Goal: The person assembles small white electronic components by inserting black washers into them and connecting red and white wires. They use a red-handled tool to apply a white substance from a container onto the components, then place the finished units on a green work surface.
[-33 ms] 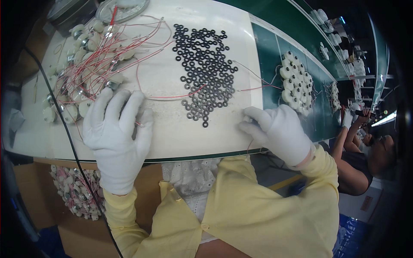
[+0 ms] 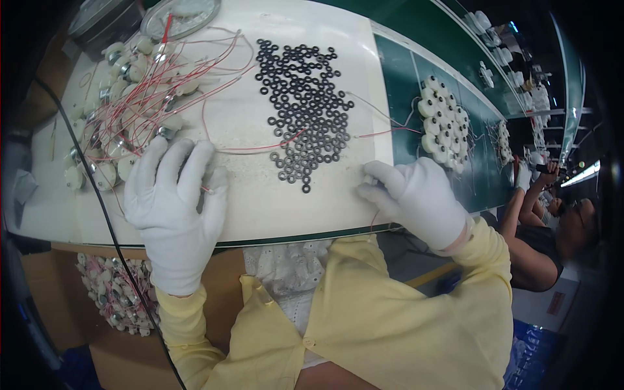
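My left hand (image 2: 174, 208), in a white glove, rests at the near edge of a heap of white round parts with silver metal cylinders and red wires (image 2: 123, 170). Its fingers are spread, their tips close to one silver cylinder (image 2: 165, 132); a short red wire end shows by the thumb. My right hand (image 2: 416, 198), also gloved, hovers over the table's near right side with thumb and fingers curled together. Whatever it may hold is hidden, though a thin wire (image 2: 374, 221) shows just below it. Between the hands and farther back lie many small black rings (image 2: 305, 104).
On the green surface at right, white round parts topped with black rings (image 2: 445, 127) stand grouped. A black cable (image 2: 97, 188) crosses the left side. Below the table edge, a cardboard box (image 2: 224, 276) holds more wired parts. A round dish (image 2: 185, 29) sits far left. Another person (image 2: 530, 253) works at right.
The tabletop things sit slightly farther left in the picture. Both hands keep the same pose.
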The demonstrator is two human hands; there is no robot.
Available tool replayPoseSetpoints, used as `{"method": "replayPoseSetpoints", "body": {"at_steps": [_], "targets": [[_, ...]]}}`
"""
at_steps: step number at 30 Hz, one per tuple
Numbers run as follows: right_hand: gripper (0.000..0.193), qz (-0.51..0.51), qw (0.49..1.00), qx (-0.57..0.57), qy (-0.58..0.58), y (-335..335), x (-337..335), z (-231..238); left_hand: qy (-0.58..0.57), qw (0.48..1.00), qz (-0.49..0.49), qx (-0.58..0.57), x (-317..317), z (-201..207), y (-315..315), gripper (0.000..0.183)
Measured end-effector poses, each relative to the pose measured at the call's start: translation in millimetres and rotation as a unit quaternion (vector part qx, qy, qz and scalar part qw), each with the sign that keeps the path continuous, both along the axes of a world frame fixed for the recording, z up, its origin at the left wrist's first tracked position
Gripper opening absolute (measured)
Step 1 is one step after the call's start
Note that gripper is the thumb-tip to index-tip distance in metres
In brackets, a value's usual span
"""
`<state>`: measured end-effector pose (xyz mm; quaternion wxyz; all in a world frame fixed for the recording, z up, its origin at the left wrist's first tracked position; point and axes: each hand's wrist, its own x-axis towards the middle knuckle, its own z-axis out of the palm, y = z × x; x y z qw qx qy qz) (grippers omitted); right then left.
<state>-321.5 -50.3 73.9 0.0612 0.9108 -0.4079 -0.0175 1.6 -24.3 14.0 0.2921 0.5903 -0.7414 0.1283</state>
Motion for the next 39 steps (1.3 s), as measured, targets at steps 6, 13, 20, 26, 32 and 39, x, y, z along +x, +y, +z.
{"method": "replayPoseSetpoints", "body": {"at_steps": [6, 13, 20, 26, 32, 39], "targets": [[0.037, -0.247, 0.767, 0.423, -0.416, -5.3, -19.1, 10.8, -0.007, 1.0, -0.001, 0.018, 1.9, 5.6, 3.5, 0.033], [0.06, -0.144, 0.232, 0.622, -0.734, 12.2, -57.5, -9.4, -0.003, 1.0, -0.015, 0.021, -1.6, 5.3, 4.0, 0.028], [0.067, -0.11, 0.279, 0.498, -0.814, 30.7, -111.2, 1.3, -0.027, 0.999, -0.004, 0.022, -1.4, 1.5, 4.8, 0.028], [0.054, -0.327, 0.564, 0.163, -0.74, 16.8, -197.5, 22.0, -0.042, 0.999, -0.013, 0.021, -2.2, 2.9, 3.6, 0.027], [0.037, -0.464, 0.785, -0.004, -0.41, -34.7, -230.7, -5.2, -0.053, 0.998, -0.013, 0.034, -1.5, 3.8, 2.9, 0.03], [0.033, -0.405, 0.884, -0.093, -0.215, -75.3, -261.1, -50.8, -0.043, 0.998, -0.003, 0.053, -5.6, 8.1, 5.1, 0.027]]}}
